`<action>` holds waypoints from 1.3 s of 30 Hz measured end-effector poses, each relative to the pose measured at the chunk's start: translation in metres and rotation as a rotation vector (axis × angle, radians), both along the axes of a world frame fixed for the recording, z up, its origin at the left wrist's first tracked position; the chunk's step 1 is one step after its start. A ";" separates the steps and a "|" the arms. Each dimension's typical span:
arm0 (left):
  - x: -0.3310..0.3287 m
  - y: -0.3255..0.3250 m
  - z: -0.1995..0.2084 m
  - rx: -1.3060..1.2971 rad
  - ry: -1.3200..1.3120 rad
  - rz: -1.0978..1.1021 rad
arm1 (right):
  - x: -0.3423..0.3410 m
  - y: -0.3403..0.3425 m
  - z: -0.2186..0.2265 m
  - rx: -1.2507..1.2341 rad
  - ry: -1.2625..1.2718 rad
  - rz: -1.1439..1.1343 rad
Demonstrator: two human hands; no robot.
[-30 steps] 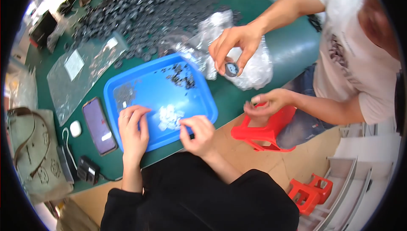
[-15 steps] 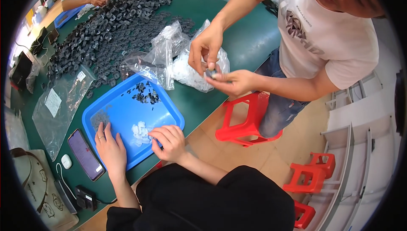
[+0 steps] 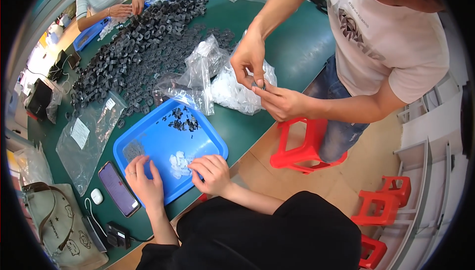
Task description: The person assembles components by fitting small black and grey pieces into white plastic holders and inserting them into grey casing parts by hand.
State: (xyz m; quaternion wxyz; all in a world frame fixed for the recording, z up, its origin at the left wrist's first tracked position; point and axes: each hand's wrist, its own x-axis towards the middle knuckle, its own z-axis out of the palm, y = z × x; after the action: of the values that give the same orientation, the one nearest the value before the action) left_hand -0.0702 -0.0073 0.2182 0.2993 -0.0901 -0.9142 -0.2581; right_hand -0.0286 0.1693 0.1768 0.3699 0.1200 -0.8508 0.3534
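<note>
A blue tray [image 3: 170, 188] lies at the table edge before me, with three separate heaps of small parts in it. My left hand [image 3: 147, 185] reaches over its left side, fingertips at the heap of fine grey pieces [image 3: 133, 149], thumb apart from the fingers. At the heap of small white plastic pieces [image 3: 179, 164], my right hand [image 3: 212, 175] has its thumb and fingers pinched together; what is between them is too small to make out. Small black pieces [image 3: 184, 123] lie toward the tray's far side.
Dark grey ring-shaped parts [image 3: 133, 54] cover much of the green table [image 3: 297, 37]. Clear bags [image 3: 89, 134], a phone [image 3: 118, 189], an earphone case [image 3: 97, 196] and a handbag [image 3: 59, 225] lie around. A co-worker [image 3: 366, 52] handles a small part beside a red stool [image 3: 302, 146]; another person works far left.
The whole view has shifted, so things sit farther right and lower. My left fingers have bent more at the grey heap. My right hand stays by the white pieces.
</note>
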 end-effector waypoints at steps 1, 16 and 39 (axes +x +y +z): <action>0.000 0.002 0.001 -0.002 0.009 -0.001 | 0.000 0.001 0.000 0.003 -0.007 0.001; 0.001 0.013 0.000 0.101 -0.285 -0.521 | -0.002 0.003 -0.001 0.012 -0.029 0.010; -0.001 0.010 -0.005 0.213 -0.399 -0.435 | -0.002 0.004 0.000 -0.022 -0.032 0.016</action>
State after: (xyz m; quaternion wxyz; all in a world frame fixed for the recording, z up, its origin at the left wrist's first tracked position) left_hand -0.0715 0.0022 0.2132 0.0596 -0.1993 -0.8820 -0.4228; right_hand -0.0307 0.1734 0.1765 0.3547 0.1173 -0.8517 0.3674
